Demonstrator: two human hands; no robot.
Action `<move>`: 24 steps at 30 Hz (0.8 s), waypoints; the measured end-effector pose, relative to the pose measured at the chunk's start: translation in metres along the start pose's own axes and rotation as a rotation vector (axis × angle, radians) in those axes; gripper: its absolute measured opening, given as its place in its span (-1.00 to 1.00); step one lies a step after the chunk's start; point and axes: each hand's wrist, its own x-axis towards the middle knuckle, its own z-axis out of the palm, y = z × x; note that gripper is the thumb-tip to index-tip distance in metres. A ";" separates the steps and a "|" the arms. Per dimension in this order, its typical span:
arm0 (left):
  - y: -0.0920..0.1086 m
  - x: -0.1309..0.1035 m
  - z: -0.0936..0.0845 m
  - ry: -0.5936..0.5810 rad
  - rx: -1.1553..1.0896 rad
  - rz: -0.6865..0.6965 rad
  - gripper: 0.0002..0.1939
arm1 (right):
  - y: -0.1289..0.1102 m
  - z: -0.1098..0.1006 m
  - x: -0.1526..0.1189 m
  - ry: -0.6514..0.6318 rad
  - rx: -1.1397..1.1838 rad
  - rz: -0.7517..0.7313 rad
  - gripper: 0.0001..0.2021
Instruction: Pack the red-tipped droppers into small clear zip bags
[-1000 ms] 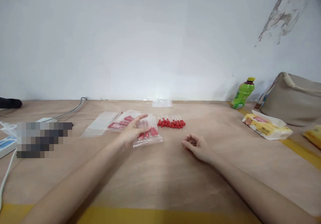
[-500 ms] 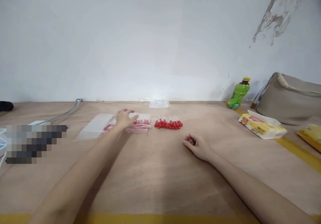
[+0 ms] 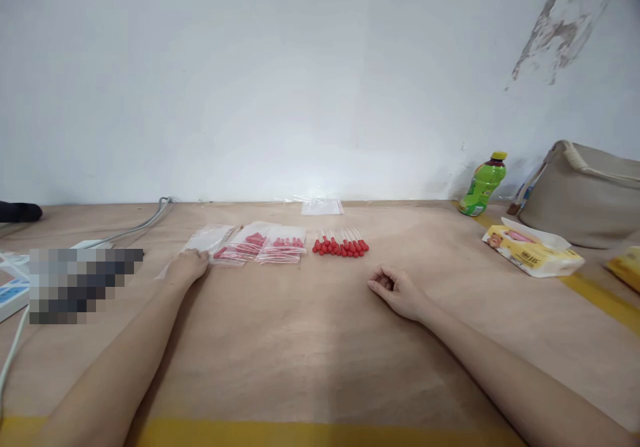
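Note:
My left hand [image 3: 190, 265] rests at the near end of the clear plastic zip bags [image 3: 210, 237] on the left, its fingers bent together on the plastic; the fingertips are partly hidden. Right of it lie overlapping zip bags with red-headed sticks [image 3: 283, 243] inside. Farther right, a row of loose pale sticks with red heads [image 3: 341, 245] points its heads toward me. Nearer and to the right of that row, my right hand [image 3: 397, 292] lies on the table, fingers curled in, with nothing seen inside.
Another flat zip bag [image 3: 323, 207] lies by the wall. At the right stand a green bottle [image 3: 483, 185], a yellow tissue pack [image 3: 533, 250] and a beige bag [image 3: 585, 197]. A cable [image 3: 143, 222] and a white power strip [image 3: 14, 297] are at the left, beside a pixelated patch.
My left hand has moved left and nearer, off the filled bags and onto the flat bags. The filled bags are now uncovered. My right hand keeps its curled pose.

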 end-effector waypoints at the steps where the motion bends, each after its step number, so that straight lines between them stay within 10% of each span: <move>1: 0.000 -0.002 -0.001 -0.003 0.002 -0.001 -0.57 | 0.000 0.000 0.000 0.000 -0.004 0.000 -0.88; 13: 0.022 -0.045 -0.053 0.281 -0.141 0.001 -0.55 | -0.004 0.000 -0.002 0.013 -0.030 -0.035 -0.85; 18: 0.093 -0.107 -0.063 0.272 -0.286 0.426 -0.67 | -0.002 -0.001 0.002 0.269 -0.056 -0.068 -0.79; 20: 0.127 -0.139 -0.046 0.181 -0.392 0.825 -0.68 | -0.001 -0.006 0.004 0.454 -0.087 -0.061 -0.77; 24: 0.176 -0.187 -0.002 0.073 -0.468 1.192 -0.70 | 0.002 -0.017 0.006 0.686 -0.153 -0.117 -0.78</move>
